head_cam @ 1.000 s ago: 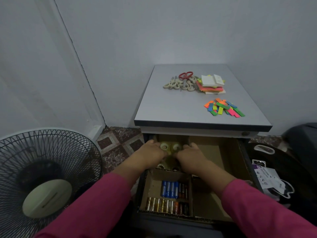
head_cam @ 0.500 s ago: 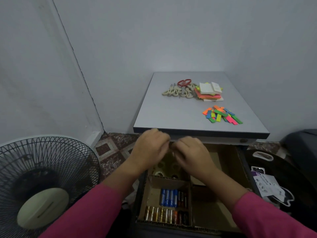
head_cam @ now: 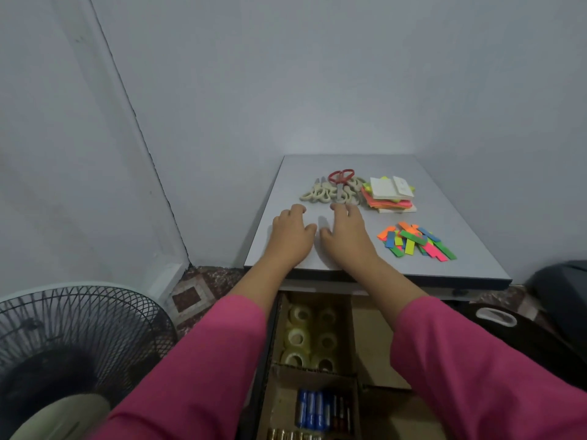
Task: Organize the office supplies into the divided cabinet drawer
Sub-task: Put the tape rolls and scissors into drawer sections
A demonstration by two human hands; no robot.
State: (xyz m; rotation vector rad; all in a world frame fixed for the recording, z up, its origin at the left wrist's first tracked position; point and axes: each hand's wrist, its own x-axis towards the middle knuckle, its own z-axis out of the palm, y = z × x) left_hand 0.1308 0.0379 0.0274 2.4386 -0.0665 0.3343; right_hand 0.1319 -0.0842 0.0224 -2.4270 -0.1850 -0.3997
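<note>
The scissors (head_cam: 340, 183) lie handles toward the wall on the grey cabinet top (head_cam: 460, 249), in a corner. Left hand (head_cam: 292, 235) and right hand (head_cam: 347, 236) hover nearby, fingers loosely spread, holding nothing.

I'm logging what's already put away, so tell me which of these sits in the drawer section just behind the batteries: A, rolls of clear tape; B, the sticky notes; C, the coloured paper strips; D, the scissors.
A: rolls of clear tape fill the cardboard section just behind the batteries, while the scissors, coloured paper strips and sticky notes all lie on the cabinet top.
</note>
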